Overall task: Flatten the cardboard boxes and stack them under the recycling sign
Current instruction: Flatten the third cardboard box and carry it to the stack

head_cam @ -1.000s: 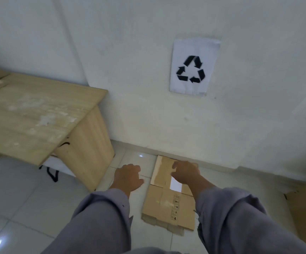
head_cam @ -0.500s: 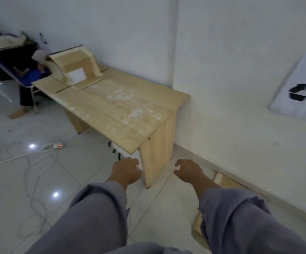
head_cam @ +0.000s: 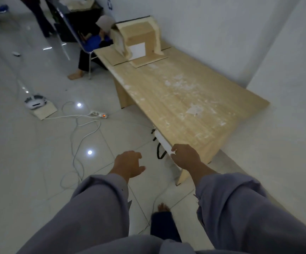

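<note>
From where I watch, at least one cardboard box (head_cam: 139, 44) is left to deal with: it stands unflattened at the far end of the tabletop (head_cam: 181, 99), in the upper middle of the frame, its flaps splayed out onto the wood and a white label on its near face. Neither the recycling sign nor any stack beneath it falls inside this view, so I cannot tell how much has already been laid down; I judge the job partway at best, with this box yet to be collapsed and carried over. My left hand (head_cam: 129, 165) hangs in the lower middle of the frame over the tiled floor (head_cam: 38, 162), fingers loosely spread and curled, holding nothing and touching nothing. My right hand (head_cam: 186, 156) is just right of it, also loose and empty, its fingertips lying in front of the near edge of the tabletop; whether they touch that edge I cannot tell. The two hands are apart, both well away from the box. Cables and a power strip (head_cam: 99, 114) trail across the floor at middle left.
</note>
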A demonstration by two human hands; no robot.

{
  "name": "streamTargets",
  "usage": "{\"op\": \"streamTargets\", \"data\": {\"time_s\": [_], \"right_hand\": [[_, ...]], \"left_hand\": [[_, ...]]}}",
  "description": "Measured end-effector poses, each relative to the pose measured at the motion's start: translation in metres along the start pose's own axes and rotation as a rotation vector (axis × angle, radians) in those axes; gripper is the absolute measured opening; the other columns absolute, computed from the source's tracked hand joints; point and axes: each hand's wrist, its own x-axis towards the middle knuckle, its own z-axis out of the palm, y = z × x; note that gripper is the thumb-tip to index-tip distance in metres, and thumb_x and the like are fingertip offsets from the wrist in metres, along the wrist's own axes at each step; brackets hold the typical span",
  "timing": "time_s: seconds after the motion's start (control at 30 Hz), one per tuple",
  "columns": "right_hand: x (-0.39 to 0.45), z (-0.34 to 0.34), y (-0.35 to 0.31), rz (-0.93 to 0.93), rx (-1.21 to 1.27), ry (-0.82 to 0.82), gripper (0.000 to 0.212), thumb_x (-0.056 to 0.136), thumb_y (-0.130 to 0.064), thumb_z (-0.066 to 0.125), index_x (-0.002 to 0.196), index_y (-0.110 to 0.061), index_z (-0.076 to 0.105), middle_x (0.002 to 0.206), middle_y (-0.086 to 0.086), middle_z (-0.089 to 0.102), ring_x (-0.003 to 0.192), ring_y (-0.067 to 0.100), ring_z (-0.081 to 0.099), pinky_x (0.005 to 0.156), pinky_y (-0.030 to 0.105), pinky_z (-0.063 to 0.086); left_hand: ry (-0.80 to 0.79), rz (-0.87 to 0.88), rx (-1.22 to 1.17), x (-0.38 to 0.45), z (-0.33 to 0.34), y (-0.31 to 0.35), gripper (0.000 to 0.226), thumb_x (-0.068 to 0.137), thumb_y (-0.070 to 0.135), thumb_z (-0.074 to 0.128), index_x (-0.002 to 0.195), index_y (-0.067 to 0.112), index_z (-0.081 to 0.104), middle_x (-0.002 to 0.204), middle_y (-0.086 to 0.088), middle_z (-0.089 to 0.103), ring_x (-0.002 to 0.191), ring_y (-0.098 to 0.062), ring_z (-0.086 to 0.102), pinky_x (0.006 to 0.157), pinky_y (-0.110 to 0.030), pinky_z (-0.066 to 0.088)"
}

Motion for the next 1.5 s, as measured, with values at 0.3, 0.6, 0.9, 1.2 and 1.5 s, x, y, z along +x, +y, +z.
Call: {"op": "streamTargets", "data": {"time_s": [0.3, 0.6, 0.9, 1.2, 1.5], "right_hand": [[0.144, -0.027, -0.047, -0.176, 0.034, 0.065, 0.027, 0.092, -0.026, 0.051, 0.114, -0.017, 0.063, 0.110, 0.007, 0.063, 0.103, 0.028, 0.057, 0.081, 0.036, 0.048], [0.258, -0.047, -0.092, -0.262, 0.007, 0.041, 0.026, 0.090, -0.027, 0.055, 0.113, -0.017, 0.065, 0.108, 0.005, 0.065, 0.099, 0.025, 0.061, 0.083, 0.037, 0.050], [0.397, -0.042, -0.165, -0.249, -0.004, 0.069, 0.025, 0.090, -0.028, 0.055, 0.112, -0.018, 0.064, 0.110, 0.005, 0.064, 0.103, 0.027, 0.059, 0.084, 0.036, 0.049], [0.525, -0.084, -0.235, -0.117, 0.157, 0.250, 0.027, 0.093, -0.029, 0.056, 0.114, -0.015, 0.065, 0.109, 0.007, 0.065, 0.098, 0.027, 0.061, 0.081, 0.036, 0.051], [0.633, -0.148, -0.234, 0.047, 0.121, 0.446, 0.024, 0.092, -0.024, 0.055, 0.110, -0.015, 0.067, 0.107, 0.008, 0.065, 0.100, 0.028, 0.060, 0.079, 0.035, 0.050]], "left_hand": [[0.058, -0.116, -0.023, 0.093, -0.066, -0.053, 0.060, 0.085, 0.060, 0.053, 0.135, 0.028, 0.047, 0.132, 0.000, 0.055, 0.123, -0.021, 0.051, 0.101, -0.040, 0.043], [0.058, -0.176, -0.035, 0.169, -0.103, -0.101, 0.058, 0.087, 0.058, 0.053, 0.136, 0.028, 0.047, 0.134, 0.001, 0.054, 0.125, -0.020, 0.050, 0.101, -0.039, 0.041], [0.051, -0.120, 0.067, 0.290, -0.170, -0.209, 0.052, 0.090, 0.049, 0.051, 0.137, 0.028, 0.046, 0.137, 0.000, 0.051, 0.129, -0.021, 0.045, 0.105, -0.041, 0.034], [0.173, -0.015, 0.077, 0.415, -0.291, -0.313, 0.054, 0.085, 0.055, 0.055, 0.134, 0.031, 0.049, 0.135, 0.004, 0.054, 0.126, -0.019, 0.049, 0.102, -0.041, 0.041], [0.281, 0.217, 0.116, 0.553, -0.380, -0.307, 0.056, 0.085, 0.054, 0.055, 0.135, 0.029, 0.048, 0.136, 0.002, 0.054, 0.126, -0.021, 0.049, 0.100, -0.041, 0.042]]}}
